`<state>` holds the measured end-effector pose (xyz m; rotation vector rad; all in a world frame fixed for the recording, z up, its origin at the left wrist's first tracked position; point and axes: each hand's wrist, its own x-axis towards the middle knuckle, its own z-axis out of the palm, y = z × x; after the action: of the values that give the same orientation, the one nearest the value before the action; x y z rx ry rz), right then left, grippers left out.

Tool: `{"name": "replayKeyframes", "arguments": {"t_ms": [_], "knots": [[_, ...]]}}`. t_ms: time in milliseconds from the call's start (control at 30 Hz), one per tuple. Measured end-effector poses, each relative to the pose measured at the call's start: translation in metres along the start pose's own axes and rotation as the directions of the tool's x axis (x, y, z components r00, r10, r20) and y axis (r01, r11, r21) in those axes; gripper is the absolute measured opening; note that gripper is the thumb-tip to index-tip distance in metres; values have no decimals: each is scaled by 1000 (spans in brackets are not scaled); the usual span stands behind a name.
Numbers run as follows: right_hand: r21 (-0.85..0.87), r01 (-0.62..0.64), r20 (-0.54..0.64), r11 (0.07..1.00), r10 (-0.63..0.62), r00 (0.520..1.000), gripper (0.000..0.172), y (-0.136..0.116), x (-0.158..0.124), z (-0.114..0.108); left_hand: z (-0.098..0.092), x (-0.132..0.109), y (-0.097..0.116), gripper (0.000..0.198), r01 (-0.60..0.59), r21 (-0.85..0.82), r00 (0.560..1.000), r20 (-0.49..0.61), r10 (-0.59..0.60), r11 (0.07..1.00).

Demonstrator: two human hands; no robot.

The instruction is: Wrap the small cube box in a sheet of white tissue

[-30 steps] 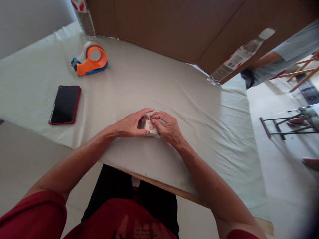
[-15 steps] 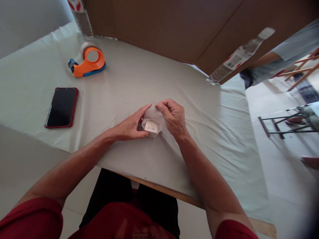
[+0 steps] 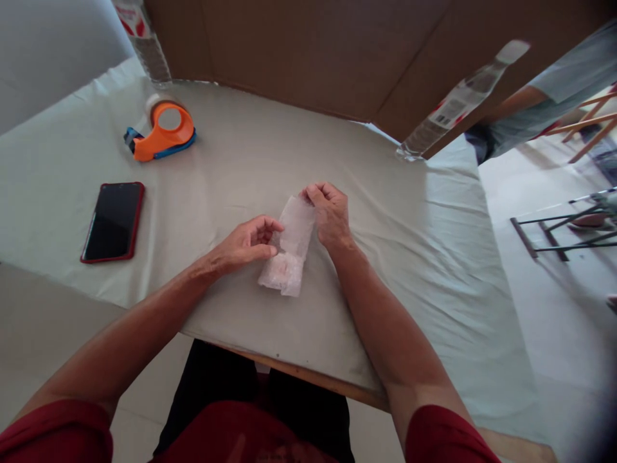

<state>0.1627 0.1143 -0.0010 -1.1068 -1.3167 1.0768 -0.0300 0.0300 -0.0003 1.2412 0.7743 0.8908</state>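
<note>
A translucent sheet of bubble wrap (image 3: 297, 225) lies on the cloth in front of me, folded over a small pale item at its near end. The item shows only faintly through the layers. At the wrap's far edge, my right hand (image 3: 330, 212) pinches the upper corner between thumb and fingers. My left hand (image 3: 245, 243) is on the left side of the wrap, thumb and forefinger apart, with the thumb tip at the folded part. Its other fingers are curled.
A phone (image 3: 113, 222) lies at left, with an orange tape dispenser (image 3: 164, 132) behind it. A brown cardboard panel (image 3: 299, 58) stands at the back between two plastic bottles, the right one (image 3: 463, 99) tilted. Another person's arm (image 3: 518, 106) shows beyond it.
The pale item, visible at the wrap's open end before, is now covered by wrap nearer to me. The sheet lies stretched out toward my right hand. My left hand has loosened and moved back slightly.
</note>
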Motion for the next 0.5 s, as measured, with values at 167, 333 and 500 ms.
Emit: {"name": "replayKeyframes", "arguments": {"t_ms": [167,333,500], "knots": [[-40,90,-172,995,-96,981,20,-3,5,-8,1,1,-2,58,83,-65,995,-49,-86,994],[-208,91,78,974,-76,994,31,-34,-11,-17,0,4,-5,53,36,-101,987,-153,-52,994],[-593,124,274,796,55,960,41,-45,-51,-14,0,5,-2,49,18,-182,981,-187,-52,983]]}}
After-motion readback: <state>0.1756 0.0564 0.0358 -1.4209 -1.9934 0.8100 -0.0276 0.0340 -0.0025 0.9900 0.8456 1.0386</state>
